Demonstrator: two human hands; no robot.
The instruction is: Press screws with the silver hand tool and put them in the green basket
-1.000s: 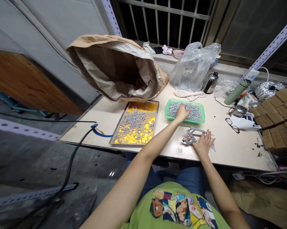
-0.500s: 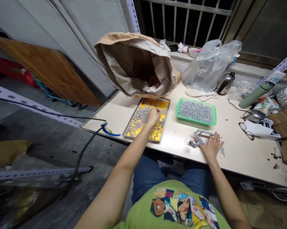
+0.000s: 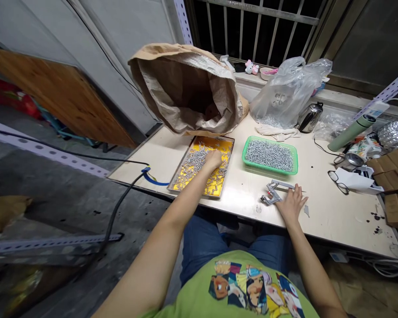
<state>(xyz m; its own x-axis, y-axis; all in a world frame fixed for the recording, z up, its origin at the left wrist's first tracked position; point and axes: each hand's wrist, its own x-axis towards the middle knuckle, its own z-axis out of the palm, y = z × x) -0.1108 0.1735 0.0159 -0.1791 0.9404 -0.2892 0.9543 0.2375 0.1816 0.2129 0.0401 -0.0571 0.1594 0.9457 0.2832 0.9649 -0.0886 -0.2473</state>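
Observation:
My left hand (image 3: 213,160) is closed, fingers bent downward, over a shallow metal tray with a yellow bottom (image 3: 226,144). Small silver screw-like pieces (image 3: 197,157) lie scattered in that tray. What the fingertips hold, if anything, is hidden. My right hand (image 3: 290,204) rests on the tabletop with its fingers spread. Its thumb and fingertips are at a silver metal hand tool (image 3: 274,192), which has a long handle and lies flat. Behind the tool, a green plastic basket (image 3: 270,169) is filled with similar silver pieces.
A large brown paper sack (image 3: 185,88) lies behind the tray, mouth facing me. Behind the basket stand a clear plastic bag (image 3: 281,95) and a metal jug (image 3: 311,117). Glasses (image 3: 338,182), a green flask (image 3: 351,132) and cardboard boxes (image 3: 396,172) occupy the right. A cable (image 3: 114,212) crosses the left edge.
The whole view has shifted slightly. My left hand stays over the tray, its fingers now turned lower among the pieces. My right hand keeps its place beside the tool.

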